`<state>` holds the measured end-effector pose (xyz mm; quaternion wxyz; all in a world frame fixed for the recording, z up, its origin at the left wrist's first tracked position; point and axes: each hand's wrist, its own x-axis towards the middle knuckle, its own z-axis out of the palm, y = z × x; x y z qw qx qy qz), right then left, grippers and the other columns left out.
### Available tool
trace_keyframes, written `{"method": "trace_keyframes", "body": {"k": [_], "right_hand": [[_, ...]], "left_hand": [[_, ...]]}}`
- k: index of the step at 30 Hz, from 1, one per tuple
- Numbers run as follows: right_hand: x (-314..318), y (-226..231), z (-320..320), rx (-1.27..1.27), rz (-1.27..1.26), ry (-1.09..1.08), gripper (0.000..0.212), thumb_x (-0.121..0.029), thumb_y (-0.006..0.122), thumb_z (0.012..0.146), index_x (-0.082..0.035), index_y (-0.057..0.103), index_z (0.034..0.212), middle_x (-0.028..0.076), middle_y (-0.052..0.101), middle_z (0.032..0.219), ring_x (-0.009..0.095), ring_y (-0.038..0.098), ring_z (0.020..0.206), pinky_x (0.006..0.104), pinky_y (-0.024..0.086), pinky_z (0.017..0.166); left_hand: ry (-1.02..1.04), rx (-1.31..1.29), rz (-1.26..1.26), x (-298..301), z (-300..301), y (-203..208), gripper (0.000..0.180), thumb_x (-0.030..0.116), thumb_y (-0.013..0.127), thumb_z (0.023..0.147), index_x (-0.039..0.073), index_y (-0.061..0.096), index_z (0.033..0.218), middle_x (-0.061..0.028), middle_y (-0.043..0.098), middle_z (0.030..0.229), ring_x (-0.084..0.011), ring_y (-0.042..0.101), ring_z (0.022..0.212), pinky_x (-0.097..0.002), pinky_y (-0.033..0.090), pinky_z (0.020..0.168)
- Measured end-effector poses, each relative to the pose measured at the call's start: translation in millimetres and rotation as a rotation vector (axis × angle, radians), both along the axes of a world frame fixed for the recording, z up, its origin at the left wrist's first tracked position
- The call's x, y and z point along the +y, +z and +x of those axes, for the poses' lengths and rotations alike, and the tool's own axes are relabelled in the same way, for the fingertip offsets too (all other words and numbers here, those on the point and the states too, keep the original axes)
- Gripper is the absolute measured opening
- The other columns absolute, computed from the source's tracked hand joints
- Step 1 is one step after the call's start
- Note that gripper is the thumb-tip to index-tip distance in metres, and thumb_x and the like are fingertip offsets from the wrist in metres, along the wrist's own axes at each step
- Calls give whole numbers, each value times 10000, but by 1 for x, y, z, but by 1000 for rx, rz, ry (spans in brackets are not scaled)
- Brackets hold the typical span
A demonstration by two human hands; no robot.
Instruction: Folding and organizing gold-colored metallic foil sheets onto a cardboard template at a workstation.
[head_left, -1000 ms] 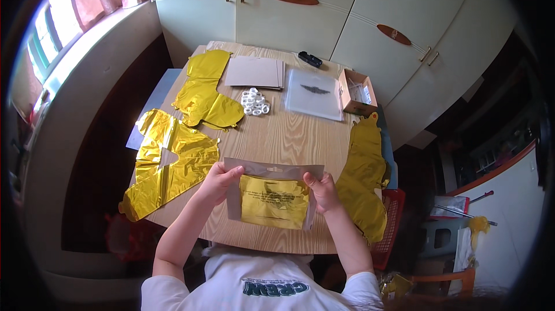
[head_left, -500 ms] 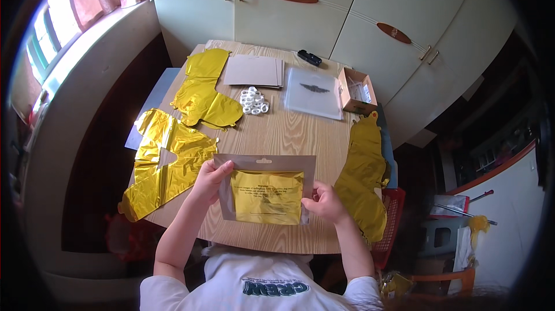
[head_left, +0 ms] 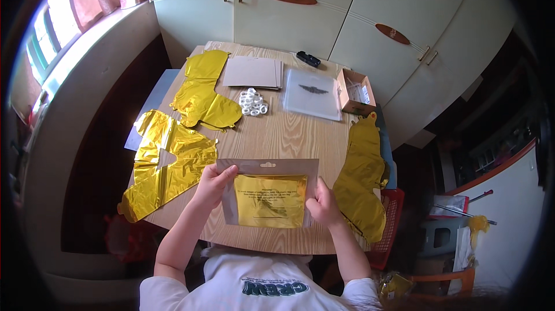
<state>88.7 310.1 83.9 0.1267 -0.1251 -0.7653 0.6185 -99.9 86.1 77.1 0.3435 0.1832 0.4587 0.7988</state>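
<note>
both hands, left hand (head_left: 215, 182) and right hand (head_left: 322, 204), pinch the side edges of a clear packet (head_left: 269, 192) with folded gold foil inside, probably a balloon, over the wooden table (head_left: 277, 137); keep it level, grip even.

A light wooden table (head_left: 277, 132) was set before pale cream cupboard doors (head_left: 300, 4) fitted with brass handles; daylight was admitted through a window (head_left: 52, 28) at the left; a red plastic crate (head_left: 388, 218) was placed beside the table, on the right.
</note>
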Motion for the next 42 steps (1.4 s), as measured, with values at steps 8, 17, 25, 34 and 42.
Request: {"method": "trace_keyframes", "body": {"k": [8,17,25,34,42], "right_hand": [[1,1,0,45,-414,145,329,-122,668,901,-25,592,1207,24,664,1073,108,600,987,276,473,878],[-20,-13,-3,73,-781,-20,352,-311,623,949,-39,621,1173,42,661,1116,122,591,1016,297,461,900],[-12,-24,0,59,-707,-106,407,-374,541,993,0,627,1128,41,657,1066,97,572,972,260,431,892],[-30,-21,13,47,-414,-232,314,-365,539,999,-56,549,942,-39,549,874,59,467,827,203,392,773],[-46,-76,41,276,-910,-46,450,-412,565,961,-12,571,1168,55,650,1090,149,606,1029,312,490,903]], "left_hand": [[-83,-24,-77,-2,8,-7,224,172,679,914,-22,665,1026,-69,699,955,-134,654,879,-307,534,803],[-172,-276,29,-10,13,-27,362,374,602,950,43,638,1092,-62,681,1049,-173,653,960,-347,536,833],[-22,-587,-227,6,10,-7,456,429,554,970,22,588,1174,-63,666,1095,-157,648,964,-311,526,831],[89,-32,-126,-17,39,-63,258,240,540,1004,13,619,1097,-34,684,1021,-80,622,917,-258,506,815],[-78,-497,6,-17,71,-48,392,372,503,999,60,557,1229,-84,663,1123,-202,658,977,-384,543,878]]}}
